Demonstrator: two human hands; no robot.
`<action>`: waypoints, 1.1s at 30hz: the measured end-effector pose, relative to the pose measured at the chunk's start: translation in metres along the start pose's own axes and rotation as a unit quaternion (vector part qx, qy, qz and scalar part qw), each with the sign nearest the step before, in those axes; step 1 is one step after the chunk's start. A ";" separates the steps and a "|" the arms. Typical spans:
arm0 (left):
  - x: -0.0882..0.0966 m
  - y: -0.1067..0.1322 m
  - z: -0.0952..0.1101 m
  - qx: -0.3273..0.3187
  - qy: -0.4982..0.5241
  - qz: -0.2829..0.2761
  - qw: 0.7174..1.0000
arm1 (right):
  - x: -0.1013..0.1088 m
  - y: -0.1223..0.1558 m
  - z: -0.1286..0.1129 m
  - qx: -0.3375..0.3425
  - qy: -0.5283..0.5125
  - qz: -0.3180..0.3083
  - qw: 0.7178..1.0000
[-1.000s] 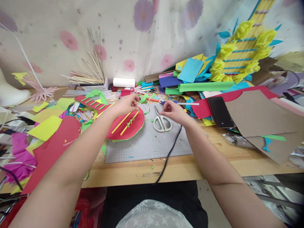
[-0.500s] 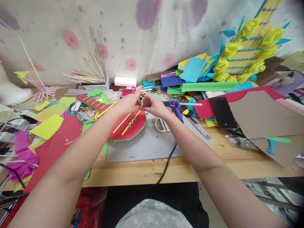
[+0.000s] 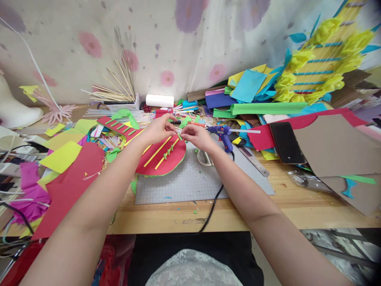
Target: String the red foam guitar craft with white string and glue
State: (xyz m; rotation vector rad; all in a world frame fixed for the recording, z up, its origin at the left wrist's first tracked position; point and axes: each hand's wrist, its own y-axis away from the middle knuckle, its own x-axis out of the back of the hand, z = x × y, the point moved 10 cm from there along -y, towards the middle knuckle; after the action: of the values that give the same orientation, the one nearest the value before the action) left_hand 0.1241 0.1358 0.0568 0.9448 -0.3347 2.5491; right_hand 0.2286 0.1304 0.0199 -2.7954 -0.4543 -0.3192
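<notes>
A round red paper disc (image 3: 174,159) with a green edge lies on the grey cutting mat (image 3: 166,192). Yellow strips (image 3: 157,153) run across it, and small green pieces (image 3: 168,152) sit along the strip on the right. My right hand (image 3: 198,137) pinches a little green paper piece (image 3: 179,136) at the upper end of that strip. Over the disc's far left part, my left hand (image 3: 160,130) has its fingertips drawn together close to the right ones; whatever is between them is too small to make out.
Right of my hands a blue glue gun (image 3: 222,135) rests with its black cord trailing forward. Scissors (image 3: 204,158), a metal ruler (image 3: 253,161) and a phone (image 3: 287,142) lie nearby. Red paper (image 3: 77,182) and scraps crowd the left.
My hands have moved slightly apart, and the green piece at my right fingertips now shows. The whole view has shifted a little.
</notes>
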 end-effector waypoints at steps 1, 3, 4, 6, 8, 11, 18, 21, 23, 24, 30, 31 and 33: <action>0.001 0.001 -0.002 0.008 0.018 0.009 1.000 | 0.000 0.000 0.002 -0.005 -0.013 0.003 1.000; 0.000 0.001 -0.005 0.022 0.053 0.019 0.998 | -0.003 -0.001 0.007 -0.016 -0.050 0.005 0.999; -0.001 0.002 -0.006 0.029 0.071 0.022 0.997 | -0.005 -0.002 0.009 -0.020 -0.072 0.005 0.997; -0.004 0.002 -0.008 0.047 0.111 0.030 0.992 | -0.009 -0.002 0.012 -0.030 -0.113 0.008 0.993; -0.008 0.002 -0.009 0.068 0.154 0.034 0.985 | -0.009 -0.002 0.016 -0.043 -0.148 0.023 0.988; -0.013 0.002 -0.010 0.094 0.198 0.030 0.975 | -0.006 0.001 0.023 -0.077 -0.196 0.053 0.976; -0.004 0.003 -0.016 0.073 0.168 0.054 0.982 | -0.010 0.006 0.028 -0.110 -0.188 0.036 0.975; 0.018 0.012 -0.030 0.042 0.057 0.121 0.990 | -0.005 0.006 0.026 -0.077 -0.125 0.050 0.988; 0.024 0.021 -0.038 0.026 -0.085 0.142 0.986 | -0.001 0.007 0.024 -0.054 -0.074 0.060 0.994; 0.021 0.024 -0.040 0.014 -0.155 0.134 0.979 | 0.000 0.008 0.023 -0.047 -0.050 0.061 0.996; -0.007 0.036 -0.048 0.014 -0.308 0.099 0.946 | -0.010 0.020 0.016 -0.022 0.042 -0.004 0.999; -0.008 0.037 -0.048 0.022 -0.314 0.102 0.944 | -0.010 0.022 0.014 -0.012 0.062 -0.005 0.998; -0.011 0.037 -0.046 0.032 -0.318 0.101 0.942 | -0.010 0.025 0.007 0.016 0.110 0.004 0.994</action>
State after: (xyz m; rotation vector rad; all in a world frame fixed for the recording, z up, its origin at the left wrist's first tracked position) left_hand 0.0887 0.1161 0.0125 1.8371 -0.5539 2.3658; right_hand 0.2293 0.1069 0.0045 -2.6886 -0.3921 -0.6060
